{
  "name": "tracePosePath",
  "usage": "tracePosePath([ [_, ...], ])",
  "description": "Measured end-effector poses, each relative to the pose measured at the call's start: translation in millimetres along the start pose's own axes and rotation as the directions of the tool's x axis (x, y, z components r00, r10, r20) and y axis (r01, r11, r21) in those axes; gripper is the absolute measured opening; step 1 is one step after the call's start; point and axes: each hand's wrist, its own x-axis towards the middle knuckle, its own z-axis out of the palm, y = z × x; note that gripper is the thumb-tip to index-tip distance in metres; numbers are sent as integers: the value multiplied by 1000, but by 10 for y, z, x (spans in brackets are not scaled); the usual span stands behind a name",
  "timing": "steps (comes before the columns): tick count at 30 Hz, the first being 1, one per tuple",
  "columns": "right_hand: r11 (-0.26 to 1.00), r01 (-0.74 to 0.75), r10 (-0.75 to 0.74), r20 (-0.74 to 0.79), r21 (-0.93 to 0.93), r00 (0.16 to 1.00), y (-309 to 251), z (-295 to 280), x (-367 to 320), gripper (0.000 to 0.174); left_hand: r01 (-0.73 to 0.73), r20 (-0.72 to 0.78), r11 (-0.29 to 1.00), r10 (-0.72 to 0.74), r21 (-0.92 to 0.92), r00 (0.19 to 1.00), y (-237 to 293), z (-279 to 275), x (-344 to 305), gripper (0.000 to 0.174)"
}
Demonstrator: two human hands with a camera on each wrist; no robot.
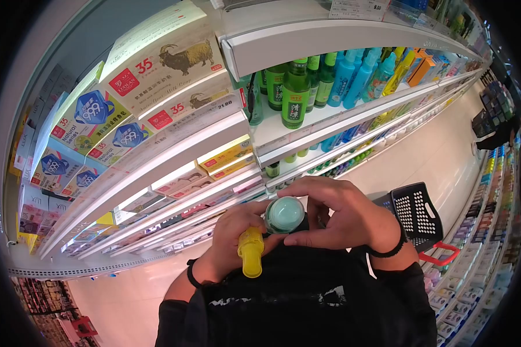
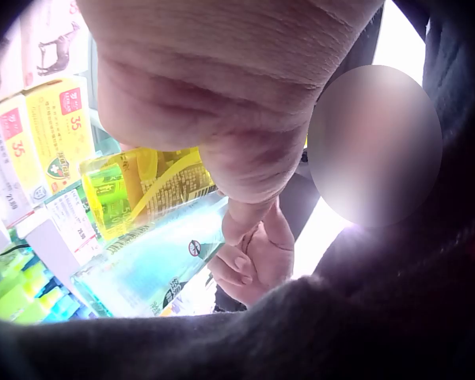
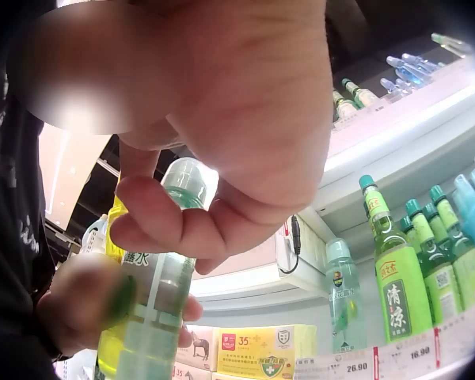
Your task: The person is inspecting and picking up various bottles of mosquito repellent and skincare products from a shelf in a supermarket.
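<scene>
A pale green bottle with a clear cap is held upright between both hands in the head view. My left hand grips it together with a yellow bottle, side by side. The fingers of my right hand curl round the green bottle's upper part, just below the cap, as the right wrist view shows at the green bottle. In the left wrist view, the yellow bottle and the bluish-green bottle lie against each other under my left hand.
Boxed soaps fill the shelf at left. Green bottles and blue bottles stand on the shelf ahead. A black basket with a red handle is at right, beside the aisle floor. A person in dark clothes is farther off.
</scene>
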Motion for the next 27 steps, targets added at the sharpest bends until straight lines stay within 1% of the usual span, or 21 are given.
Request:
tracePosePath([
  [1,1000,-2,1,-26,-29,1000,31,24,1,57,-3,-5,1000,3,0,1000,10,0,8,37],
  [3,1000,-15,14,-31,-23,999,63,35,2,55,25,55,999,-23,-34,998,45,-12,37,36],
  [6,999,-26,26,-1,-39,1000,37,35,14,54,44,41,998,-42,-33,998,56,7,22,35],
  [7,999,-34,33,-48,-26,998,14,30,14,53,40,32,999,-39,-33,999,73,20,13,35],
  [8,999,-41,39,-94,-13,995,-4,24,14,52,71,-39,997,-72,-36,997,98,39,5,34],
  [9,999,-40,39,-92,-15,995,-1,12,18,52,103,-103,994,-107,-41,989,127,39,-4,33],
  [10,997,17,-2,-209,72,978,20,-26,30,50,103,-106,994,-107,-41,989,151,28,7,33],
  [11,985,84,-31,-325,151,945,36,-77,45,47,54,-166,998,-60,-36,984,174,13,29,33],
  [12,988,95,-49,-338,121,940,15,-153,68,39,6,-225,1000,-12,-28,974,188,7,36,32],
  [13,988,95,-50,-336,119,941,3,-168,124,39,6,-228,1000,-12,-28,974,194,9,15,32],
  [15,914,262,-80,-496,309,865,-25,-174,251,38,13,-149,992,-32,-123,988,203,19,-46,27],
  [16,939,208,-60,-462,275,885,11,-236,280,37,13,-151,992,-31,-123,988,206,23,-68,27],
  [17,939,208,-62,-460,274,886,42,-263,316,37,27,-125,991,-44,-130,991,209,28,-87,27],
  [18,957,174,-51,-453,233,890,77,-279,352,36,42,-98,990,-56,-134,994,215,27,-100,27],
  [19,972,139,-40,-447,191,894,117,-290,386,36,42,-101,990,-56,-132,993,230,31,-104,27],
  [20,987,126,-66,-463,100,884,172,-298,416,34,50,-100,990,-64,-134,993,253,38,-104,27],
  [22,981,158,-88,-471,111,878,217,-286,484,33,58,-102,989,-72,-134,992,292,45,-103,27],
  [24,974,191,-110,-479,123,871,272,-287,547,33,44,-117,994,-56,-95,992,320,45,-103,27],
  [26,973,226,-174,-486,52,856,328,-302,610,32,47,-126,995,-59,-92,990,315,57,-130,27],
  [27,972,229,-176,-484,52,857,333,-313,636,32,50,-133,995,-62,-92,989,315,61,-141,27],
])
